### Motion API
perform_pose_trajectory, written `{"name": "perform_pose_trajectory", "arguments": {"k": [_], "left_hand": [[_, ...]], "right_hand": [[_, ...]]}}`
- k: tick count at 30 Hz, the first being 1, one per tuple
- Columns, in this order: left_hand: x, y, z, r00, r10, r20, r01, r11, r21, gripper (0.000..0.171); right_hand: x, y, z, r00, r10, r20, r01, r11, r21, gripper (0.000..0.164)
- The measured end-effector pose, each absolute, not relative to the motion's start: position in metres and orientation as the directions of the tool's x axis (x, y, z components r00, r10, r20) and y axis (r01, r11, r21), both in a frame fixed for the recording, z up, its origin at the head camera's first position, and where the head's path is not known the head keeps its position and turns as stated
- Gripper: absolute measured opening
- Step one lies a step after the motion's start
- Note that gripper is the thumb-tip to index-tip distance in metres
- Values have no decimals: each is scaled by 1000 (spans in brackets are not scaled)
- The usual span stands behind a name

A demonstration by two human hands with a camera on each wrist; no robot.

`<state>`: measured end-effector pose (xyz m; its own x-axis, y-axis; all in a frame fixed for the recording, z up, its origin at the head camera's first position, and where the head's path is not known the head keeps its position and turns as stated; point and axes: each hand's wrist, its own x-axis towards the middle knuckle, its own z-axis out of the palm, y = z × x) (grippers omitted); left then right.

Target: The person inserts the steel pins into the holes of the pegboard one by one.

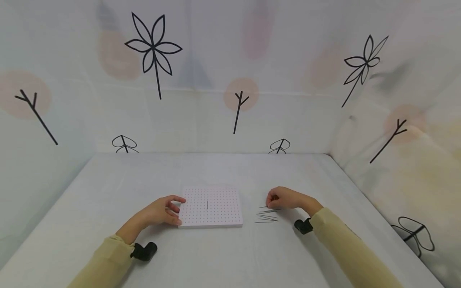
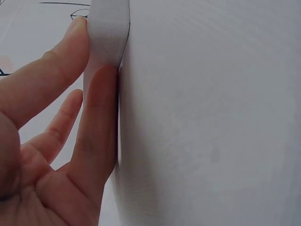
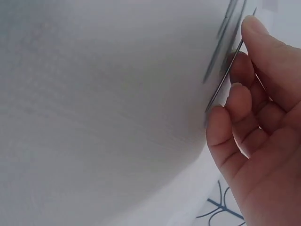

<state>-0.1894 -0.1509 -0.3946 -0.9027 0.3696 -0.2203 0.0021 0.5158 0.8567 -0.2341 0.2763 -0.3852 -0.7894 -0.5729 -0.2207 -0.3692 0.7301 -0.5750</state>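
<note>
The pale khaki sleeves (image 1: 351,244) each carry a small black wrist camera (image 1: 145,251).

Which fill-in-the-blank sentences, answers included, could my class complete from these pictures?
1. The hand touching the dotted board is the person's ____ one.
2. In the head view, the group of thin rods lies on the board's ____ side.
3. Counted in the head view, the thin dark lines on the board's dotted top number exactly ____.
Missing words: left; right; one.
</note>
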Motion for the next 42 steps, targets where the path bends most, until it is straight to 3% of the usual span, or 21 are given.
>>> {"name": "perform_pose_trajectory", "arguments": {"k": [13, 25, 42], "left_hand": [[-190, -152, -394, -905, 357, -233, -13, 523, 852, 65], [-191, -151, -395, -901, 368, -229, 0, 529, 849, 65], [-189, -152, -395, -900, 370, -229, -4, 518, 855, 65]], "right_hand": [[-232, 266, -371, -776, -623, -104, -428, 639, -639, 6], [-230, 247, -365, -785, -617, -51, -461, 638, -616, 7], [-230, 221, -361, -782, -622, 44, -443, 505, -741, 5]]}}
